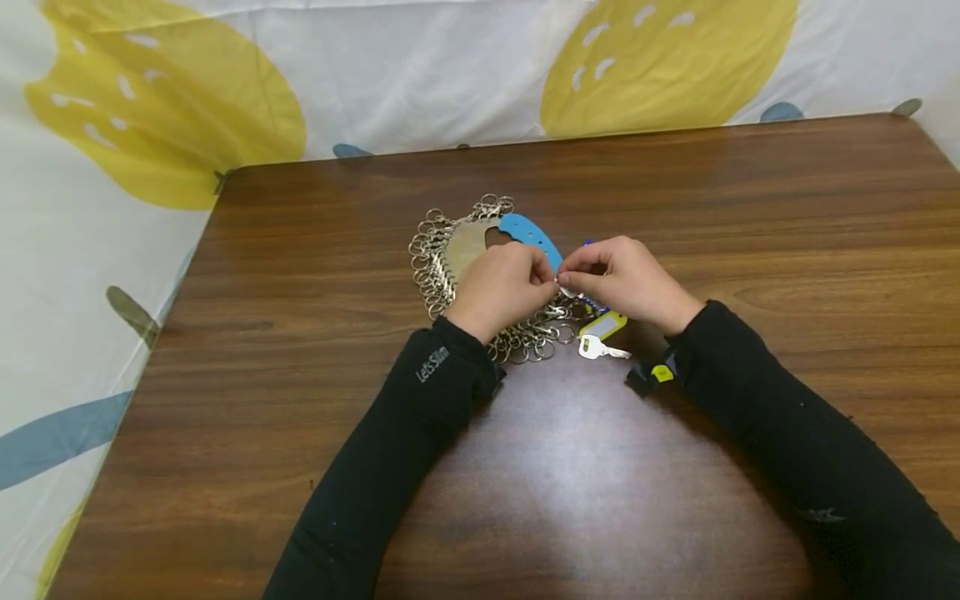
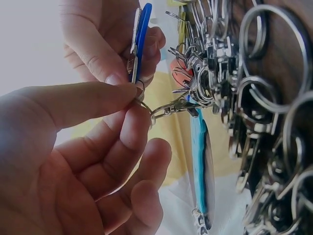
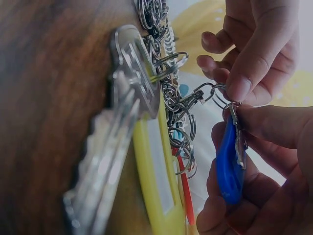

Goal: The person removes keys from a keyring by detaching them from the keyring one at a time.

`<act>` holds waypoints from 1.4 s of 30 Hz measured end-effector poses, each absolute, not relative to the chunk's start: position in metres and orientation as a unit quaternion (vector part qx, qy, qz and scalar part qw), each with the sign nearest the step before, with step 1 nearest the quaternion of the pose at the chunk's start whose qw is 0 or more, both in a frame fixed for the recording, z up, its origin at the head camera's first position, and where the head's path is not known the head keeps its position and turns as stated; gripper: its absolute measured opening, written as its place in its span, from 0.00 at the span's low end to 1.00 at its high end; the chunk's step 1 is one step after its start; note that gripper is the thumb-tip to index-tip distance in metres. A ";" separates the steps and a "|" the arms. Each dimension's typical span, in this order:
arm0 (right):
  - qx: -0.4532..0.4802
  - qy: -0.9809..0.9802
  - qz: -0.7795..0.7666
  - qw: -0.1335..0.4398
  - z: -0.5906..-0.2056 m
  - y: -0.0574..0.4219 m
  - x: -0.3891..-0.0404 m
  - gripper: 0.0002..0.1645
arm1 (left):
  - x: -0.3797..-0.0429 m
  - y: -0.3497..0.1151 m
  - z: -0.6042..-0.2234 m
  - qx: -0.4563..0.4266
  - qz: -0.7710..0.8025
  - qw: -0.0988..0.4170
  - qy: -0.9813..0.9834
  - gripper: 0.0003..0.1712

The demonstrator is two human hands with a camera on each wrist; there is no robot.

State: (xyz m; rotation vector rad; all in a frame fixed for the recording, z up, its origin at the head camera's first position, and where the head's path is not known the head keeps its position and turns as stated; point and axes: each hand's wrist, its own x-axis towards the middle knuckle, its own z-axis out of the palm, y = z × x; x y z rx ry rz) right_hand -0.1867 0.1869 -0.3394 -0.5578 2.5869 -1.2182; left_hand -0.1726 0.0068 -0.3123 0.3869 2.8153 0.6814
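My left hand (image 1: 495, 287) pinches a small split ring (image 2: 145, 105) between thumb and index finger. That ring hangs on a metal snap clip (image 2: 171, 108), one of several fringing a flat metal plate (image 1: 465, 246) with a blue grip (image 1: 528, 233). Opposite it, my right hand (image 1: 633, 279) holds a blue key tag (image 3: 229, 171) with a silver key (image 3: 239, 142) lying against it. The tag's top end meets the split ring at the fingertips. Whether the tag is threaded onto the ring is hidden by the fingers.
Below the right hand, a yellow key tag (image 1: 603, 325) and another silver key (image 1: 600, 347) lie on the brown wooden table (image 1: 315, 350). A red tag (image 3: 186, 186) shows behind the yellow one. A patterned white cloth (image 1: 420, 75) hangs behind the table.
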 end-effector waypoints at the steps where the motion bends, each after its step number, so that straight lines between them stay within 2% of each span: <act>1: -0.191 0.882 -0.416 0.114 -0.339 0.187 -0.187 0.08 | -0.173 0.006 -0.312 0.136 0.233 0.109 0.957 0.07; 7: -0.200 0.881 -0.413 0.118 -0.341 0.187 -0.187 0.09 | -0.173 0.004 -0.314 0.158 0.241 0.113 0.951 0.04; 15: -0.220 0.882 -0.400 0.120 -0.342 0.184 -0.189 0.11 | -0.172 0.001 -0.315 0.167 0.246 0.124 0.947 0.05; 19: -0.205 0.886 -0.398 0.121 -0.342 0.182 -0.190 0.10 | -0.171 0.000 -0.313 0.170 0.260 0.138 0.941 0.06; 25: -0.173 0.903 -0.374 0.119 -0.335 0.189 -0.198 0.10 | -0.170 0.000 -0.313 0.149 0.261 0.127 0.945 0.07; 28: -0.164 0.918 -0.338 0.127 -0.323 0.206 -0.204 0.12 | -0.170 0.002 -0.315 0.145 0.261 0.124 0.946 0.08; 33: -0.132 0.952 -0.237 0.142 -0.301 0.264 -0.216 0.19 | -0.170 0.007 -0.315 0.151 0.262 0.118 0.946 0.08; 38: -0.055 0.972 -0.165 0.156 -0.298 0.324 -0.221 0.27 | -0.171 0.009 -0.315 0.156 0.256 0.121 0.947 0.08; 42: 0.025 0.980 -0.136 0.143 -0.301 0.361 -0.219 0.28 | -0.169 0.010 -0.315 0.156 0.254 0.120 0.947 0.08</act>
